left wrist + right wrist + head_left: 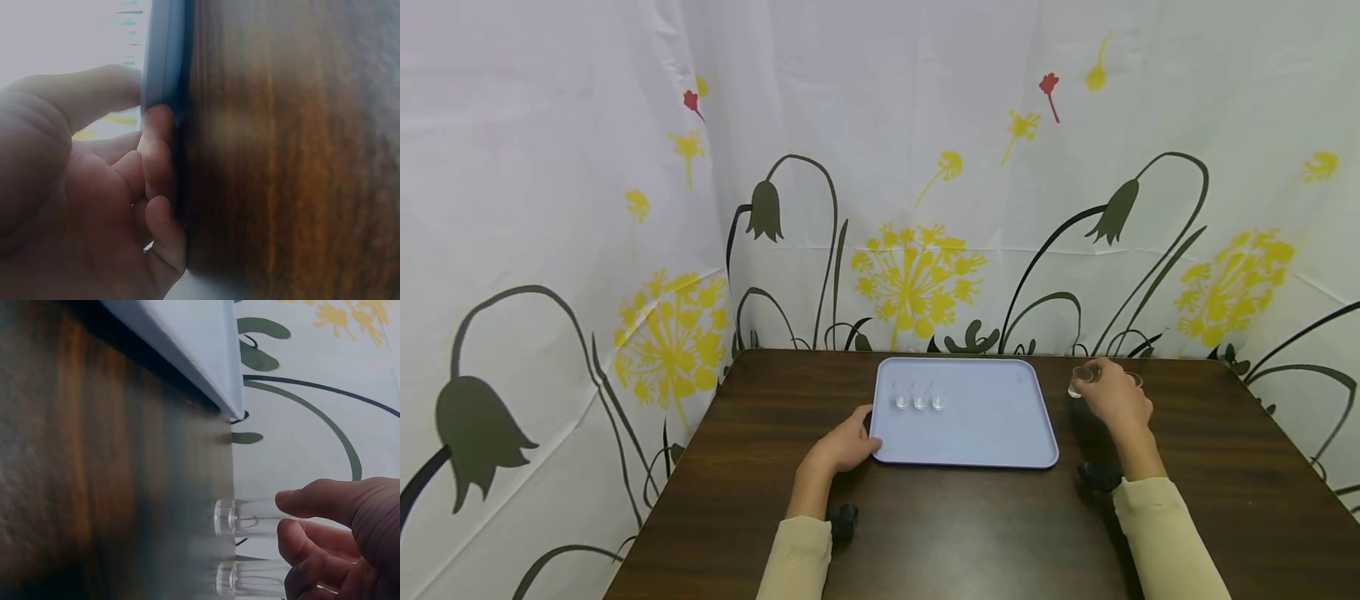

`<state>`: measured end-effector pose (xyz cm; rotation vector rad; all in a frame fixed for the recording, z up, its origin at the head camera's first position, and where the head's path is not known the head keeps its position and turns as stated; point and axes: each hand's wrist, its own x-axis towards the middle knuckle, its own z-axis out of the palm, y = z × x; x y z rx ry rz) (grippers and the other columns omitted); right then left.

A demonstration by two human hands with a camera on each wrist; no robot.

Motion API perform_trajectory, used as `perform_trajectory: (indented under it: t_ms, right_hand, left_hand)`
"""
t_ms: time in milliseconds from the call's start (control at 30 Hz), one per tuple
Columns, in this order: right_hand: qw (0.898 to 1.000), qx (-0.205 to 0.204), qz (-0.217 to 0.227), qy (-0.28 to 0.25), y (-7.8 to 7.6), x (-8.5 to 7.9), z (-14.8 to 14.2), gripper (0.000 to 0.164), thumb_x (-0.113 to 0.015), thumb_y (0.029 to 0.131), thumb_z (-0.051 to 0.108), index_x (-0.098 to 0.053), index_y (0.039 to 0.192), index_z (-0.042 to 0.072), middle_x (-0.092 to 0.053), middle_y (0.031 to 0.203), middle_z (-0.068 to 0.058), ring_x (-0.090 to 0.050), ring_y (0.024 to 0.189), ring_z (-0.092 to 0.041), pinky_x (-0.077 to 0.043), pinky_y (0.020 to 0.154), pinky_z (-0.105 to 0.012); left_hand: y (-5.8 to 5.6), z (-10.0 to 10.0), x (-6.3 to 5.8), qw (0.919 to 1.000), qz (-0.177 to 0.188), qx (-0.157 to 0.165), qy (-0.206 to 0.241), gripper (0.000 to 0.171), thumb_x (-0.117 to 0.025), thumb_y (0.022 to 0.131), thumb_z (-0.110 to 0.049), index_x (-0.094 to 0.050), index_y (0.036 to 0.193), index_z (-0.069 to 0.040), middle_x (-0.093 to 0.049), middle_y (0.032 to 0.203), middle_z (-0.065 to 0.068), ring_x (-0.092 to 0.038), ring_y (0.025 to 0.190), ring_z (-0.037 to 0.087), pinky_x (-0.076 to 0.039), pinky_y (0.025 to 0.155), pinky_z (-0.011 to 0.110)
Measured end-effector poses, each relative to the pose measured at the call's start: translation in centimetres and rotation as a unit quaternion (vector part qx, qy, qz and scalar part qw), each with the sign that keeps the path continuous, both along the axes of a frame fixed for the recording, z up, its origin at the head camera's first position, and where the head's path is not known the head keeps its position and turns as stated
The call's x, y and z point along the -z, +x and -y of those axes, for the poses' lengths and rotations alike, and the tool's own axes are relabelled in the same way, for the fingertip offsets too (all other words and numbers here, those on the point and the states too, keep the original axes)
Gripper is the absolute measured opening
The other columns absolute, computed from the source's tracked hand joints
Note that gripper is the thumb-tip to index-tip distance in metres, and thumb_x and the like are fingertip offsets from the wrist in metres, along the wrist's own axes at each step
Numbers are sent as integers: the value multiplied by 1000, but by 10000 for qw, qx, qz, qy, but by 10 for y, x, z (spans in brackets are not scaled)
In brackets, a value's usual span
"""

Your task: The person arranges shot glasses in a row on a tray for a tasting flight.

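Note:
A pale blue tray (992,425) lies on the table with three small clear shot glasses in a row on its left half, the middle one (920,398) among them. My left hand (844,443) grips the tray's left edge near the front corner. In the left wrist view, the thumb is at one side of the rim and curled fingers (158,165) are at the other. Right of the tray, my right hand (1117,398) pinches a clear shot glass (247,517) near its rim between thumb and finger. Another shot glass (240,578) stands beside it, partly hidden by the fingers.
The dark wooden table (955,533) reaches back to a white curtain (895,108) printed with flowers. A black band device (844,522) sits at the left wrist and another (1099,477) at the right.

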<state>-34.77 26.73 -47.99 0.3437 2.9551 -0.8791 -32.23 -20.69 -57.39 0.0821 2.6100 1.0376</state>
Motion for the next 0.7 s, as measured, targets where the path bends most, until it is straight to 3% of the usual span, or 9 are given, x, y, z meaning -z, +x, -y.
perform_trajectory:
  t_ms: [167,467,700]
  right_hand:
    - [9999,-70,-63,42,1,3,7,58,-61,102,36,-51,153,9,-60,145,-34,-59,126,-56,-44,93,-74]
    - [9996,-107,-50,243,2,5,21,57,-60,99,33,-51,148,7,-66,133,-31,-62,120,-58,-47,91,-70]
    - [9998,-122,29,127,-1,10,24,58,-62,100,37,-54,149,7,-64,139,-33,-58,124,-62,-45,95,-73]
  left_hand:
    - [2,-1,-2,10000,57,22,-55,84,-72,100,-41,-30,169,-16,-61,91,4,-57,76,19,-44,67,33]
    - [-8,2,12,10000,36,-83,42,82,-73,99,-42,-35,167,-17,-63,88,6,-57,73,22,-45,66,38]
    - [-9,1,12,9998,-62,-180,54,79,-71,99,-48,-39,165,-19,-62,89,6,-57,75,22,-45,70,39]
